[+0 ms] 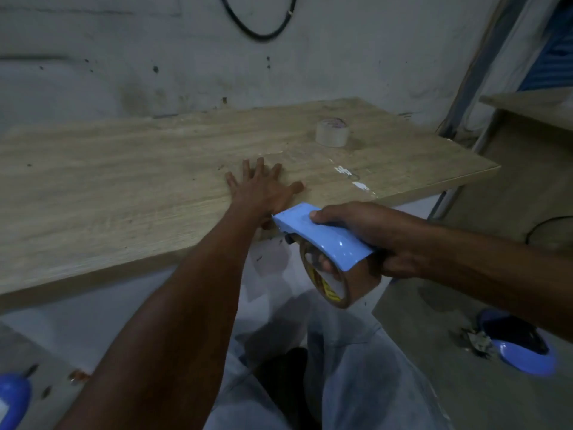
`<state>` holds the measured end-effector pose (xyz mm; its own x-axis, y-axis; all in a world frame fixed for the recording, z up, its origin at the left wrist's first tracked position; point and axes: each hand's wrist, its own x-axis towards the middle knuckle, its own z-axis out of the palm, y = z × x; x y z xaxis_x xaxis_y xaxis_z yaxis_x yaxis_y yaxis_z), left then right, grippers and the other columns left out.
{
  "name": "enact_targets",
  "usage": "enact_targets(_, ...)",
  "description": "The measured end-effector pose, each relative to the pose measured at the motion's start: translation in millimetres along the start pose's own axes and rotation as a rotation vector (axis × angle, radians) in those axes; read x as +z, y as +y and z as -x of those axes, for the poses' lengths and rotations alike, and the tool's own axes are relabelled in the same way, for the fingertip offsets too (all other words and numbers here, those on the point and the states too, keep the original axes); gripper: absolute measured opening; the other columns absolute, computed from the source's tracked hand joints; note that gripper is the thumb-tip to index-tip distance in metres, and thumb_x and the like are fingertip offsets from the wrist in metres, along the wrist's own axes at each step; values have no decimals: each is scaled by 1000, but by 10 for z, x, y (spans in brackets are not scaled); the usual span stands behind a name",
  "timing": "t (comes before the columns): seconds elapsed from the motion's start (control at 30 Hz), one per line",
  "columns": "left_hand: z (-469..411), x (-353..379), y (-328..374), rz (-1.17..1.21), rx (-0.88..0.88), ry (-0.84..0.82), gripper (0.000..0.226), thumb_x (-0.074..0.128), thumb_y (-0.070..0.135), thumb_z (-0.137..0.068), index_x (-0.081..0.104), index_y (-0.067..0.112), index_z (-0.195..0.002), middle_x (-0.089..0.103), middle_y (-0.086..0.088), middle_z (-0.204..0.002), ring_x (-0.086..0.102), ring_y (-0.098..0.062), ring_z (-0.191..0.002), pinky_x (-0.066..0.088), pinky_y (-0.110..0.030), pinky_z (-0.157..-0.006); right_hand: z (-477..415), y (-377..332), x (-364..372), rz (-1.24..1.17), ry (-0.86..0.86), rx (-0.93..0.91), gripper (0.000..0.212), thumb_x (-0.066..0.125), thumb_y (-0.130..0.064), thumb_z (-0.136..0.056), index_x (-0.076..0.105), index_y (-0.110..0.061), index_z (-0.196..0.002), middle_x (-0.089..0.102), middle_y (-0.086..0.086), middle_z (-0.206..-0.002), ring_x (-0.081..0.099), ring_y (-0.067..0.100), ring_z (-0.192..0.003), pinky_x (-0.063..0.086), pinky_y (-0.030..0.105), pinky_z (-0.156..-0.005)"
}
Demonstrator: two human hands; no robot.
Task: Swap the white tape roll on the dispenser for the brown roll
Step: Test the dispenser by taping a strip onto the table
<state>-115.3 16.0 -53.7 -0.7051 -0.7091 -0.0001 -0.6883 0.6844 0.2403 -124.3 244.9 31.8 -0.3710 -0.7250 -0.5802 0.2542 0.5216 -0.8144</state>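
My right hand (375, 234) grips a blue tape dispenser (322, 235) just off the front edge of the wooden table (124, 181). A brown tape roll (338, 283) sits in the dispenser, under its blue cover, and my fingers reach through the roll's core. My left hand (263, 187) lies flat on the tabletop with fingers spread, just left of the dispenser's nose. A white, translucent tape roll (332, 132) stands alone on the table at the back right, well apart from both hands.
A grey wall with a hanging black cable (257, 29) backs the table. A second wooden surface (533, 107) stands at the right. Blue sandals lie on the floor at the lower right (521, 346) and lower left (12, 398). My knees are below the table edge.
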Motion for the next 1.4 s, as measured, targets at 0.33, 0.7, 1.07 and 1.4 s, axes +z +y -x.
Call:
enact_targets(0.33, -196, -36, -270, -94, 27, 66, 72, 22, 64, -93, 21, 30, -156, 20, -9, -164, 15, -38, -151, 13, -67, -114, -137, -624, -239, 399, 192, -489, 25, 80, -20, -77, 72, -2, -93, 75, 12, -83, 71, 23, -68, 57, 33, -58)
enact_targets(0.7, -184, -222, -1091, -44, -159, 285, 59, 36, 62, -97, 51, 20, -136, 51, -9, -147, 45, -29, -137, 32, -52, -109, -1410, -823, -249, 1112, 643, -719, 31, 65, -40, -81, 60, -12, -95, 67, 13, -109, 63, 37, -101, 40, 34, -68)
enact_targets(1.07, -256, -258, -1191, -76, -165, 274, 66, 30, 64, -98, 43, 20, -146, 42, -7, -156, 35, -27, -145, 26, -50, -115, -2148, -889, 106, 1177, 829, -866, 16, 74, -18, -63, 59, -15, -58, 66, 9, -58, 66, 30, -62, 48, 35, -67)
enact_targets(1.4, -209, -235, -1171, -139, -165, 295, 64, 28, 63, -99, 45, 20, -143, 45, -7, -153, 39, -28, -142, 30, -45, -114, -2300, -707, 28, 1047, 821, -1110, 43, 55, -17, -62, 69, -10, -102, 72, 7, -97, 66, 31, -99, 35, 44, -101)
